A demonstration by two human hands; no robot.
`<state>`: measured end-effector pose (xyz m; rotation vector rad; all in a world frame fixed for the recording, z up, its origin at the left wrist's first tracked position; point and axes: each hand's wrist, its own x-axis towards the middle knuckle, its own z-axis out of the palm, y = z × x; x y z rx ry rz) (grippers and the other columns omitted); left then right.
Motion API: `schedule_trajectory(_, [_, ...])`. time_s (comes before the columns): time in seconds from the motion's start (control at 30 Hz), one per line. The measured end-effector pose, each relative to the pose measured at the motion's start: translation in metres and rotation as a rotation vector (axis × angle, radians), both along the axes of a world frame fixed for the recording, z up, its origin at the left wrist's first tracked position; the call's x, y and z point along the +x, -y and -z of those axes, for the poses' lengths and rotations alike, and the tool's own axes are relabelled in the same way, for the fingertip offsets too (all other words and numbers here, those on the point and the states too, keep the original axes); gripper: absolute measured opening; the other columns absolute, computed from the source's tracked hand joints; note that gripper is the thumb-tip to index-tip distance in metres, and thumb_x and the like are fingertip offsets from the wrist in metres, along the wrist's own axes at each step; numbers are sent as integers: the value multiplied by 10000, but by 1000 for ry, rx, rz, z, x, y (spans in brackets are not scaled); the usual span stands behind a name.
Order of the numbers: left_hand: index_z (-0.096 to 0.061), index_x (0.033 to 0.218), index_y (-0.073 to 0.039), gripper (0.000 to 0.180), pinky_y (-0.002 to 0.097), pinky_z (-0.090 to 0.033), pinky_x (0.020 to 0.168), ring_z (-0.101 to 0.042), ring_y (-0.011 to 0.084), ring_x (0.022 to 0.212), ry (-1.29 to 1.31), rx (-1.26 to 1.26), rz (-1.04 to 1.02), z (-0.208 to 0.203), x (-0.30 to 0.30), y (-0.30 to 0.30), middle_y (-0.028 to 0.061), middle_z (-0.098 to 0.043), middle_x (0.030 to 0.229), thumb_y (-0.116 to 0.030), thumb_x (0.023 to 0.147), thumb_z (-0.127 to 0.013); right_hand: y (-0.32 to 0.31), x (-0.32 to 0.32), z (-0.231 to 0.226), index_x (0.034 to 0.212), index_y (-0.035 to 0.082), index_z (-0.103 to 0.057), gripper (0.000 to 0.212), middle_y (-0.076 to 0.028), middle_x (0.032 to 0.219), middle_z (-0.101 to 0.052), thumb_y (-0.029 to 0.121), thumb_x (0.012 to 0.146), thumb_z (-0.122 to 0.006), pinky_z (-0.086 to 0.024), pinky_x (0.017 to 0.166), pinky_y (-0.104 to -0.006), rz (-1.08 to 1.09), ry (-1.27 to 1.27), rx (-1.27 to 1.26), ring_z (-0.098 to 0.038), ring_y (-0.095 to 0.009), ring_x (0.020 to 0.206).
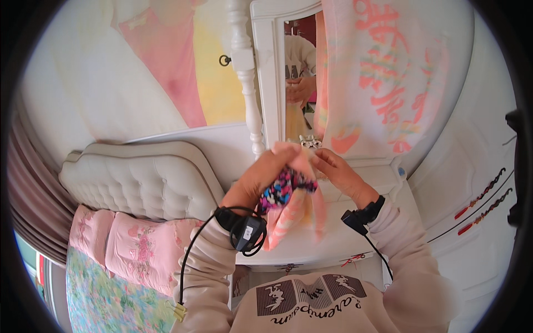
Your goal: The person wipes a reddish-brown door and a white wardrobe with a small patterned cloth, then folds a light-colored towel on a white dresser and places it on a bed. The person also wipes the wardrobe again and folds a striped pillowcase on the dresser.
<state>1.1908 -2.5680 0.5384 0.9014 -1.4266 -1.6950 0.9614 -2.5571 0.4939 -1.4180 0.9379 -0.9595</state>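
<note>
In front of the white dresser, my left hand is closed around a bunched pink cloth with orange markings. Its folds hang down below my hands. A piece of fabric patterned in blue, pink and black shows against my left palm; whether it is part of the pink cloth I cannot tell. My right hand pinches the cloth's upper edge, its fingertips close to my left fingers. Each wrist wears a black strap with a cable.
Behind my hands stands the white dresser with a narrow mirror. A white and orange printed cloth drapes beside the mirror. On the left are a tufted headboard and pink pillows. White cabinet doors with tasselled handles stand on the right.
</note>
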Motion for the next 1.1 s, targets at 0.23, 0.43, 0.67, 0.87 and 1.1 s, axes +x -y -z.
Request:
schedule_trajectory(0.23, [-676, 1083, 42, 486, 296, -557, 871, -703, 221, 937, -311, -212, 125, -119, -25, 9, 138, -729, 1006, -412, 1010, -518, -44, 32, -9, 1570, 24, -15, 1096, -195, 1612, -149, 467, 873, -735, -271, 1161, -453, 319, -228, -554, -268, -342, 1458])
schedule_trajectory(0.43, [-672, 1070, 57, 445, 303, -549, 849, -686, 206, 888, -173, -280, 184, -180, -50, -13, 138, -714, 1002, -343, 1025, -484, -26, 48, -70, 1495, -59, -199, 900, -251, 1493, -334, 239, 851, -752, -353, 1118, -426, 637, -14, -647, -400, -332, 1375])
schedule_trajectory(0.67, [-672, 1059, 36, 430, 287, -537, 808, -678, 183, 860, -1, -590, 153, -209, -38, -18, 108, -711, 994, -341, 1028, -469, -1, -3, -134, 1241, 10, -472, 481, -196, 1188, -592, 127, 821, -673, -501, 877, -452, 897, -261, -741, -613, -363, 1084])
schedule_trajectory(0.87, [-678, 1106, 26, 431, 275, -531, 822, -674, 157, 836, -191, -670, 31, -251, 3, -7, 100, -711, 1048, -339, 1031, -462, -1, -49, -100, 1048, 36, -624, 269, -211, 1024, -650, 217, 853, -589, -510, 802, -486, 896, -1075, -455, -630, -400, 972])
schedule_trajectory(1.1, [-594, 1297, 6, 549, 312, -517, 886, -641, 199, 997, 209, -899, -105, -269, 43, 25, 122, -663, 1194, -454, 1014, -492, -4, -100, -105, 1020, 15, -661, 350, -207, 861, -690, 319, 922, -517, -536, 726, -508, 990, -1158, -449, -684, -371, 804])
